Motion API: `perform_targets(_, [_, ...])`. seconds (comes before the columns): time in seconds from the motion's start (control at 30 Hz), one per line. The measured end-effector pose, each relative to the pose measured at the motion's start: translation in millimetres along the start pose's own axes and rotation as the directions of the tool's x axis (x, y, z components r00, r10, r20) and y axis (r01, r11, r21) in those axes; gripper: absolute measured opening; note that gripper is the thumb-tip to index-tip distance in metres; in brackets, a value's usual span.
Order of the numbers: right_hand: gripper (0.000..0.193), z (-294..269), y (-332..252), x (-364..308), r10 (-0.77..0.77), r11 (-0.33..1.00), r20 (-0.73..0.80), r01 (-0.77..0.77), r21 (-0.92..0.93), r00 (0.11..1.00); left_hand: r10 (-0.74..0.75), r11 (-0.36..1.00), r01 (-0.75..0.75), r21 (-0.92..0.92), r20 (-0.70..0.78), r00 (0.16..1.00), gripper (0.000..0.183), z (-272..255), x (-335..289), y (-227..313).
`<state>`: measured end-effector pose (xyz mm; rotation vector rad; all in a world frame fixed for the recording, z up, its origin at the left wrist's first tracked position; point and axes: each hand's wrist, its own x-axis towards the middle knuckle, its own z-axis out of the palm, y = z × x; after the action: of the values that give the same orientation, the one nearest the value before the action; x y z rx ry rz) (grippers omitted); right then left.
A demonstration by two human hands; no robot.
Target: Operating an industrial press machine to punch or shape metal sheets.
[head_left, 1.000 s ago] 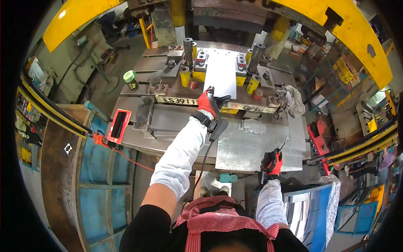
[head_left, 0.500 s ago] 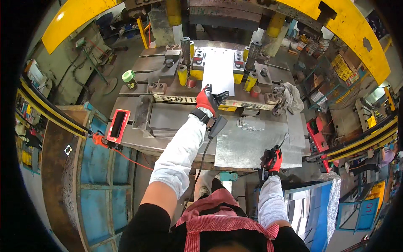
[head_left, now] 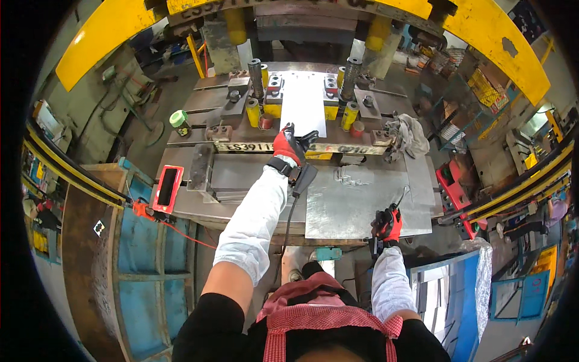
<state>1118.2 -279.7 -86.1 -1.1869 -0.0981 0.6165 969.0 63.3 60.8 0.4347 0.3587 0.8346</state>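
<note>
Head view first: what has each hand got?

Left hand (head_left: pixel 288 146) is partly open at the near end of the white sheet (head_left: pixel 303 105), thumb and fingers spread apart, with no grip that I can see. Right hand (head_left: pixel 388 223) is curled around a thin metal tool (head_left: pixel 403 194), over the grey plate (head_left: pixel 356 208).

And the sheet?

Lying on the lower die (head_left: pixel 356 149), between two yellow-based blocks (head_left: pixel 273 110).

What could go wrong?

Those left fingers are near the die, with the upper press part (head_left: pixel 304 23) overhead — if it came down, I'd fear a crush. A nudge at one corner could skew the sheet.

Any change from a second ago?

The die sits farther left in view — probably the head moved. Left hand is still by the sheet, right still around its tool.
</note>
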Motion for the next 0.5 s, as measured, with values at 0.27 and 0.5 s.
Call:
perform_targets(0.27, [0.017,6,-2,-4,-0.005,0.998,0.010,0.004,0.061,1.000,-0.053,0.995,0.055,-0.082,0.029,0.998,0.038,-8,3,2])
perform_targets(0.5, [0.014,2,-5,-4,-0.057,0.998,-0.051,0.059,0.032,0.997,-0.224,0.975,0.222,-0.030,-0.125,0.967,0.043,-3,12,1])
